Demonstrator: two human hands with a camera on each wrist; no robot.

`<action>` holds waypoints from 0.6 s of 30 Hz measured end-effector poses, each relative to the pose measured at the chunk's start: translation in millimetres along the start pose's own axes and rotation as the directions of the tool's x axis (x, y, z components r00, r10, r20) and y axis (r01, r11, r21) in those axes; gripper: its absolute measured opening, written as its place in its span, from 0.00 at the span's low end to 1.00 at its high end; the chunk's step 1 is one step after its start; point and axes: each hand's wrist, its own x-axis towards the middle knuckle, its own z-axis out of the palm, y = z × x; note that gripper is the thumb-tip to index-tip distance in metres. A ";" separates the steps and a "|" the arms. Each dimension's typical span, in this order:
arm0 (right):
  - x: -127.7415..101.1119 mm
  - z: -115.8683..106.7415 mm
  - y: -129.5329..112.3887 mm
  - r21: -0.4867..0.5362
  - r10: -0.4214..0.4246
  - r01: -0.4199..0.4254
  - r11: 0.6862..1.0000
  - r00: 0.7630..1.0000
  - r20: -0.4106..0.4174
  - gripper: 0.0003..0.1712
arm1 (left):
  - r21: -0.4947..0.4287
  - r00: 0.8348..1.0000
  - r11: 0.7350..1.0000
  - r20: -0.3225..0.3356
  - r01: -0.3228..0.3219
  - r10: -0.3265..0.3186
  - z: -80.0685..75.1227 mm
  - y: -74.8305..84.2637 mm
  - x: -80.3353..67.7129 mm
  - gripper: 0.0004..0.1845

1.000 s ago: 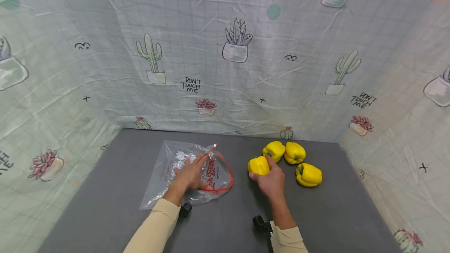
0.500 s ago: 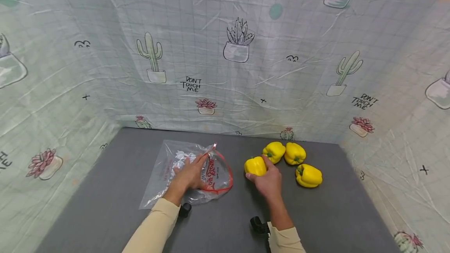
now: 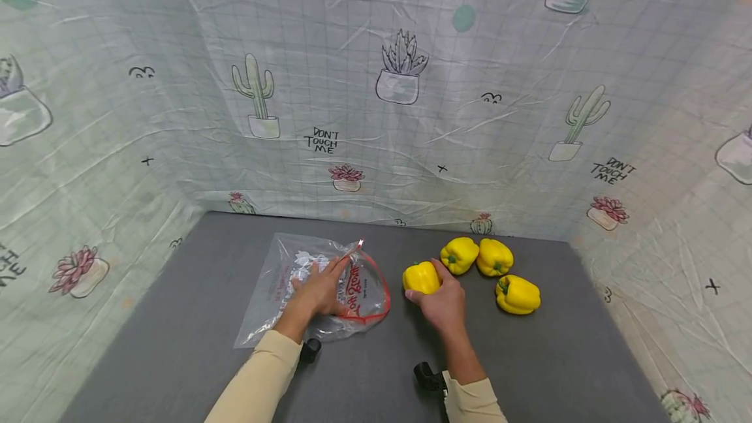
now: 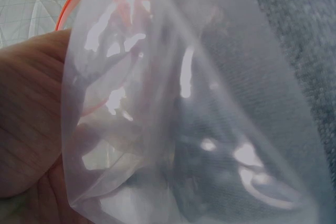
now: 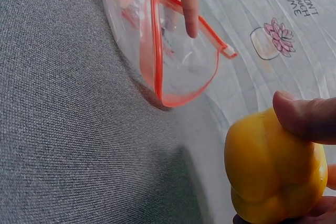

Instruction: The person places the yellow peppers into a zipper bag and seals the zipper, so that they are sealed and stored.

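A clear zip bag (image 3: 264, 279) with a red-edged mouth and white and red print lies on the left of the table. My left hand (image 3: 317, 292) rests over it, fingers spread, thumb near the lower red edge and fingers at the upper edge. The bag's mouth gapes toward the right; in the right wrist view its red rim (image 5: 157, 51) stands apart, with one straight finger beside it. Clear plastic (image 4: 220, 129) covers part of the palm in the left wrist view. My right hand (image 3: 444, 302) grips a yellow bell pepper (image 3: 420, 278) between thumb and fingers, right of the bag mouth.
Two more yellow bell peppers (image 3: 495, 257) sit side by side at the back right, and another pepper (image 3: 518, 294) lies nearer. The grey table (image 3: 364, 384) ends at a cactus-printed sheet (image 3: 294, 194) behind and at both sides. A black wrist camera (image 3: 427, 377) sits by the right sleeve.
My right hand has moved a little to the left with the yellow bell pepper, toward the bag mouth and away from the other peppers. My left hand and the bag hold still.
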 end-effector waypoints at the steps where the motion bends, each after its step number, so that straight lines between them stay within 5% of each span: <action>1: 0.0 0.7 0.0 0.001 -0.002 0.002 1.000 1.000 0.000 0.50 | 0.000 1.000 1.000 0.000 0.000 0.000 -0.2 0.1 -0.4 0.63; 18: -3.5 10.4 -4.8 0.013 -0.049 0.048 0.999 0.999 0.008 0.49 | -0.006 1.000 1.000 -0.010 0.003 -0.003 1.0 0.4 -0.9 0.63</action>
